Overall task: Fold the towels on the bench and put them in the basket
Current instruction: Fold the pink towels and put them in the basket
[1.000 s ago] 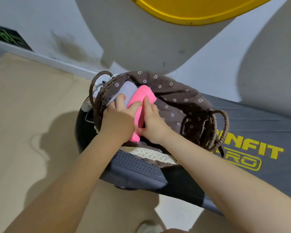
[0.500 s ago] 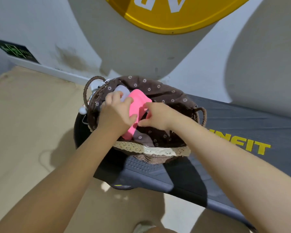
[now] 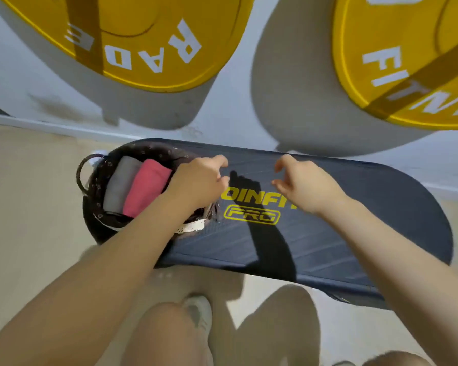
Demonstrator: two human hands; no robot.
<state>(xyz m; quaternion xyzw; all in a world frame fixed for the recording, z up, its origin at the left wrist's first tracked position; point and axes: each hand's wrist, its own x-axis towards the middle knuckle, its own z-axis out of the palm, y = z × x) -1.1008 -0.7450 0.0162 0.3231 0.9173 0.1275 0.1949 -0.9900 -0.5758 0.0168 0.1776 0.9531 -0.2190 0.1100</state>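
Observation:
A dark woven basket [image 3: 95,186] with brown flowered lining stands on the left end of the dark blue bench [image 3: 341,233]. Inside it a folded pink towel [image 3: 146,188] lies beside a folded grey towel [image 3: 119,183]. My left hand [image 3: 198,180] hovers over the basket's right rim, fingers loosely curled, holding nothing. My right hand [image 3: 304,183] hangs above the bench's yellow logo, fingers apart and empty. No towel shows on the bench's bare top.
Two big yellow weight plates [image 3: 143,40] [image 3: 407,56] lean against the white wall behind the bench. A beige floor [image 3: 29,207] lies to the left. My knees and a shoe [image 3: 198,310] show below the bench's near edge.
Both hands let go of the pink towel, which now lies in the basket. My hands drew back to the right, and the view tilted and widened over the whole bench.

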